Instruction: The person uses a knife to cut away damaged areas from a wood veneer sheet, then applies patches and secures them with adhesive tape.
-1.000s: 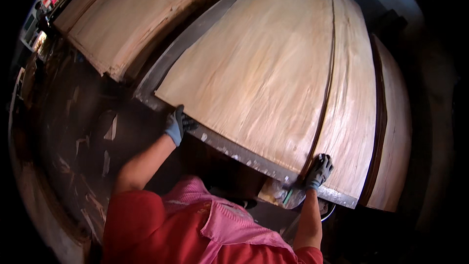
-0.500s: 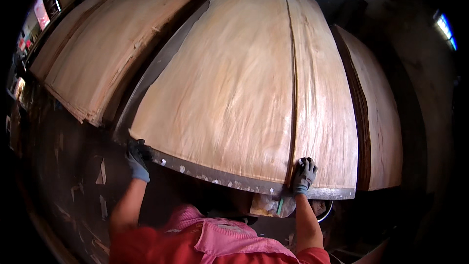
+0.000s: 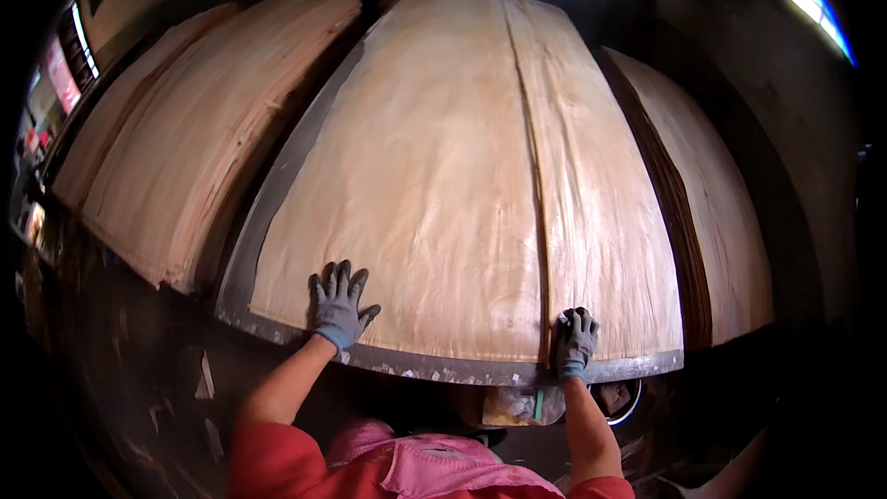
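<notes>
A large pale wood veneer sheet (image 3: 416, 176) lies on a grey tabletop (image 3: 242, 268) in front of me. A second, narrower veneer strip (image 3: 601, 222) lies along its right side, with a dark lengthwise gap between them. My left hand (image 3: 340, 307), in a grey glove with dark fingertips, rests flat with fingers spread near the sheet's front left corner. At the near end of the gap, my right hand (image 3: 577, 342) has its gloved fingers curled down on the narrow strip. A small white bit shows at those fingers; what it is stays unclear.
Stacked veneer sheets (image 3: 203, 129) stand on the left, and another veneer stack (image 3: 702, 194) on the right. Under the front edge sits a clear plastic bag (image 3: 517, 405). Wood scraps (image 3: 205, 377) litter the dark floor at the left.
My left hand has moved from the sheet's front left corner rightward onto its surface and spread its fingers. The right hand keeps its place by the gap. The view has tilted slightly upward.
</notes>
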Demonstrator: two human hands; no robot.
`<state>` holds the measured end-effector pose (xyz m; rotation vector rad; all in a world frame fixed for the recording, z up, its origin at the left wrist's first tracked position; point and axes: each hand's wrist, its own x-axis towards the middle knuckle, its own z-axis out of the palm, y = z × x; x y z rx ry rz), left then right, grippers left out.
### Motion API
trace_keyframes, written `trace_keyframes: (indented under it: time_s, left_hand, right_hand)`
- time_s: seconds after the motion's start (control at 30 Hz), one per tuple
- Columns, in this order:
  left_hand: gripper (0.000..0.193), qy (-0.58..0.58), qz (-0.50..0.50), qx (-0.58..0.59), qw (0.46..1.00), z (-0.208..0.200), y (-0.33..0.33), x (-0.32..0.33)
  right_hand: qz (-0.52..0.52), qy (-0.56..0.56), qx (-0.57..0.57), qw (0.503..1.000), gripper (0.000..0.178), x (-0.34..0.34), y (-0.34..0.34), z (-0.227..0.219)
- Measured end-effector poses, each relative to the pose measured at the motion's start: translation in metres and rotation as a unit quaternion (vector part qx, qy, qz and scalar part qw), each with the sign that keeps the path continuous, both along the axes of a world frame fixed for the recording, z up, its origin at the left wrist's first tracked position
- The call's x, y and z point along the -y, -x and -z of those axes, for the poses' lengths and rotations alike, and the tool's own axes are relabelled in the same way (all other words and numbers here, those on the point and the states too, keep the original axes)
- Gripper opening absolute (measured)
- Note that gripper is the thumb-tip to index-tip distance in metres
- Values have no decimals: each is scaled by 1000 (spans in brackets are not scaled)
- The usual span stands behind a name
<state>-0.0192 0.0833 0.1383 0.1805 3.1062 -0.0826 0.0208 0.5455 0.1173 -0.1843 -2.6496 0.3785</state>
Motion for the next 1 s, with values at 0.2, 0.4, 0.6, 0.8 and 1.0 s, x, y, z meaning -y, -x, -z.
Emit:
trace_keyframes:
  time_s: [0.2, 0.4, 0.6, 0.8, 1.0]
  left_hand:
    - [80, 22, 9, -54, 998, 13, -2, 1]
    - [79, 16, 5, -59, 998, 13, -3, -1]
    - [78, 16, 8, -54, 998, 17, -4, 0]
    - [78, 16, 15, -67, 998, 20, -4, 2]
    - [78, 6, 13, -68, 998, 20, -3, 2]
  right_hand:
    - [9, -10, -5, 1000, 18, -5, 1, 3]
    - [11, -31, -34, 999, 19, 2, 4, -8]
    - [32, 89, 127, 987, 34, 25, 21, 0]
    - [57, 174, 114, 976, 22, 10, 32, 14]
    - [35, 618, 97, 780, 28, 3, 23, -14]
